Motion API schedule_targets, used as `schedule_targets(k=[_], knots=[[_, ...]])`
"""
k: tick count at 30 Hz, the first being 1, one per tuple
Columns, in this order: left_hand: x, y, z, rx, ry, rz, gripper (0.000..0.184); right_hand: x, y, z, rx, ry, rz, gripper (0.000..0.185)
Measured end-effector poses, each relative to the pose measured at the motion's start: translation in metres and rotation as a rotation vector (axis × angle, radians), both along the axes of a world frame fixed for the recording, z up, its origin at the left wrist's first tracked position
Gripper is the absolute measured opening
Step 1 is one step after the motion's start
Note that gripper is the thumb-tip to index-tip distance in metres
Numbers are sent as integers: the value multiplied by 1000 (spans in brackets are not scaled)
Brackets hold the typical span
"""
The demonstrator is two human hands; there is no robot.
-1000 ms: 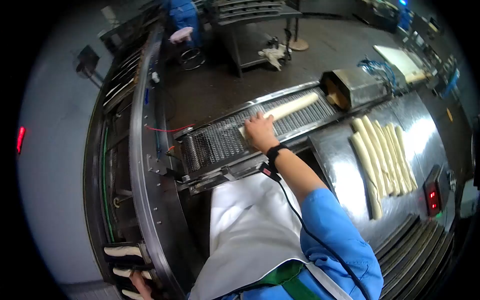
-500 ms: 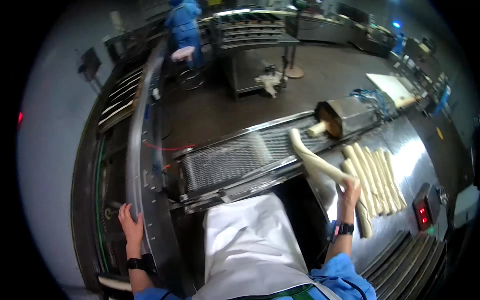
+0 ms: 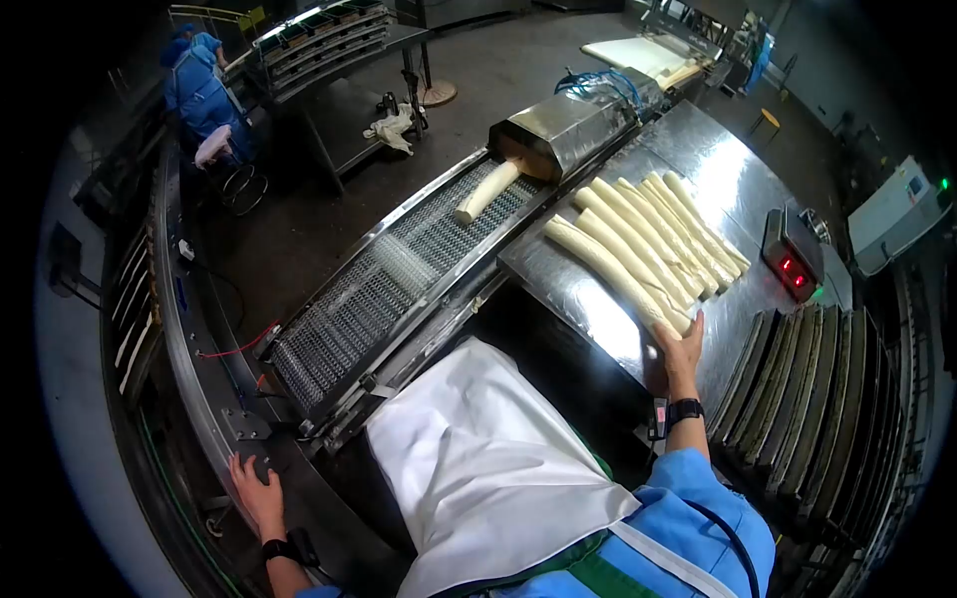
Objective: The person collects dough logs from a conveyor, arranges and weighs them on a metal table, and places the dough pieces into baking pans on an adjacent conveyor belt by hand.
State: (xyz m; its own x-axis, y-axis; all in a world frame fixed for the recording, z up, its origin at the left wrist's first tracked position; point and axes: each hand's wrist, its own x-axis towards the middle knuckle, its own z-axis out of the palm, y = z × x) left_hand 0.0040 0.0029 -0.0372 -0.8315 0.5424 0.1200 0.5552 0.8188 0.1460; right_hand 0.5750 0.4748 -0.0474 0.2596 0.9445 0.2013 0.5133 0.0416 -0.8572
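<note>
Running forward and leftward from the fingers of the right hand (image 3: 680, 351), the long axis of the near roll (image 3: 603, 269) slants across the steel table (image 3: 688, 140). Its close end lies between thumb and fingertips, the thumb on the left flank and the fingers on the right; they are parted around that end and seem to touch it, though I cannot tell whether they grip or only rest. The left hand (image 3: 259, 493) is well apart, across the body, its fingers spread and holding nothing at the rail (image 3: 199, 389); whether the palm bears on the metal is hard to tell. The right hand is thus much the nearer, and it sits at one end of the roll, not its middle.

The roll is pale cream, thick and mostly smooth, bowed slightly along its length. Just right of it, ahead of the right fingertips, the other rolls (image 3: 658, 234) lie side by side on much the same slant, some lightly creased. Farther ahead and left of those fingers, the belt roll (image 3: 488, 191) rests on the mesh belt (image 3: 349, 314), its far end at the mouth of the hood (image 3: 568, 125). Right of the fingers is the scale (image 3: 793, 261).
</note>
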Motion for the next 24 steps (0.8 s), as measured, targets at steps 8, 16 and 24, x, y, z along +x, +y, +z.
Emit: schedule_targets(k=[8, 16, 24], knots=[[5, 4, 5, 59, 40, 1, 37, -20, 41, 33, -72, -745, 174, 122], [7, 13, 11, 111, 5, 57, 30, -61, 106, 93, -525, -899, 449, 133], [3, 11, 11, 91, 3, 49, 32, -54, 122, 87, -588, -917, 469, 134]])
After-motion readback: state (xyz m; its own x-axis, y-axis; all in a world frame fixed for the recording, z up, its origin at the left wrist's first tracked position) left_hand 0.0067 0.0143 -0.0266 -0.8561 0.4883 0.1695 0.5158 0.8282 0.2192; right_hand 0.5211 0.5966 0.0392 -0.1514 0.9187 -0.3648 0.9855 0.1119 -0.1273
